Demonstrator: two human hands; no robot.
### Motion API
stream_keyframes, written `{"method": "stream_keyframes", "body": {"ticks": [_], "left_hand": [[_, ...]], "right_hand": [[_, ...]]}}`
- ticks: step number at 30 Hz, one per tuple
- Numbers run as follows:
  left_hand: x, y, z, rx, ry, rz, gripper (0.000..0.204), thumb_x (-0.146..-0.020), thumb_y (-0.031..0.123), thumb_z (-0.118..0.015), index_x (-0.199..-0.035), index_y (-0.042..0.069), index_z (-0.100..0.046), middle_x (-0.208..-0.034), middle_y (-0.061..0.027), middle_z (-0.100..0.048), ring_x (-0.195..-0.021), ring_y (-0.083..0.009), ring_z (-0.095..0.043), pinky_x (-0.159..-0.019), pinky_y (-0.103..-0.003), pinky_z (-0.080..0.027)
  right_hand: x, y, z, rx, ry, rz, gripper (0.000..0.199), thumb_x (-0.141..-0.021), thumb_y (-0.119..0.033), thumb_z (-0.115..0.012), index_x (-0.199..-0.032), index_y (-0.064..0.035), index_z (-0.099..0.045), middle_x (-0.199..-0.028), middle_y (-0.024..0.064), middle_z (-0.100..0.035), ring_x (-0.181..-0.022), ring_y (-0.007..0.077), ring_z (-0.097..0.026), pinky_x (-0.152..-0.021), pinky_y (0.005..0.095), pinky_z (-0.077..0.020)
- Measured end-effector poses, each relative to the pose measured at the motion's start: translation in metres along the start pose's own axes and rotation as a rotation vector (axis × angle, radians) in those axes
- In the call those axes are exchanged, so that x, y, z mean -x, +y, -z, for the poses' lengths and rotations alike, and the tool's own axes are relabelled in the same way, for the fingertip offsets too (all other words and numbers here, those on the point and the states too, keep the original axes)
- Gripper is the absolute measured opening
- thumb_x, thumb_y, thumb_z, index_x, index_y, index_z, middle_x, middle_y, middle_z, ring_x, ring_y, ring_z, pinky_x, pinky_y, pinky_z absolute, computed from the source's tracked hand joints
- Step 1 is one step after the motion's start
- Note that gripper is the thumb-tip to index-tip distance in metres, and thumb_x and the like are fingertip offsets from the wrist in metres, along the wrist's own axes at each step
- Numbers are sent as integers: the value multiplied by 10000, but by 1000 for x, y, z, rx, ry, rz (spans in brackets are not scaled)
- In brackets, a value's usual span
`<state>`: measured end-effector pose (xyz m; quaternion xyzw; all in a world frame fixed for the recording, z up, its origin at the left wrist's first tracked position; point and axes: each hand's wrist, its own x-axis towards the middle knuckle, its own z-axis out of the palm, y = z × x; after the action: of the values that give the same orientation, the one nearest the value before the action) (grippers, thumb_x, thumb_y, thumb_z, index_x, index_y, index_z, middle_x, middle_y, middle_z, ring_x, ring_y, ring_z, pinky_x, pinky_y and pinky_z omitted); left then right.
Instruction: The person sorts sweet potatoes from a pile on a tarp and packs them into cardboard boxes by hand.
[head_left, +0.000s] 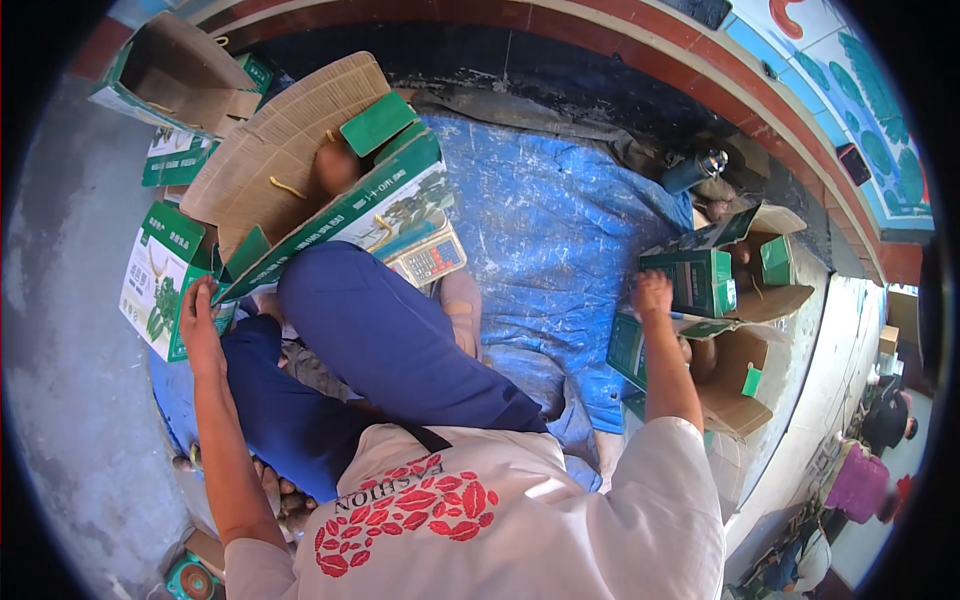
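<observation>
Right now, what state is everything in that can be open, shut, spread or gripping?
Large left carton: open, flaps raised.
Top-left carton: open.
Upper right carton: open.
Lower right carton: open.
Blue tarp: spread out, creased.
Bottle: lid state unclear.
Left hand: fingers at a green-and-white carton panel, grip unclear.
Right hand: blurred, by the upper right carton, grip unclear.

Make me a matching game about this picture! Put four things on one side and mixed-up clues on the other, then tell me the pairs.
Things:
1. Left hand
2. Tarp
3. Right hand
4. Bottle

Clues:
A. Has a shiny, silvery top
B. Slightly blurred, at the green boxes on the picture's right
C. Blue and wrinkled, spread on the ground
D. At the edge of a green-and-white box on the picture's left

Pairs: 1-D, 2-C, 3-B, 4-A
</observation>
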<state>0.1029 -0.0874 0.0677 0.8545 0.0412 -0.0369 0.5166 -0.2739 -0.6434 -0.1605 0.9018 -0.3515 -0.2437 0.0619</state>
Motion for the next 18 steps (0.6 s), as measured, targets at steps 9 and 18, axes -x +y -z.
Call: {"method": "stream_keyframes", "body": {"ticks": [9, 18], "left_hand": [[-12, -9, 3, 1, -6, 4, 432, -948, 374, -439, -1183, 24, -533, -1192, -91, -557, -1147, -209, -504, -956, -363, -360], [-19, -10, 5, -7, -17, 27, 439, -952, 372, -425, -1209, 30, -519, -1215, -92, -545, -1163, -210, -495, -958, -365, -352]], "right_hand": [[118, -44, -96, -331, 9, 182, 240, -699, -89, -583, -929, -106, -647, -1021, 104, -591, -1035, 277, -522, -881, 371, -432], [117, -10, -104, -312, 17, 254, 276, -657, -37, -596, -924, -83, -651, -1002, 108, -601, -1035, 278, -520, -891, 373, -432]]}}
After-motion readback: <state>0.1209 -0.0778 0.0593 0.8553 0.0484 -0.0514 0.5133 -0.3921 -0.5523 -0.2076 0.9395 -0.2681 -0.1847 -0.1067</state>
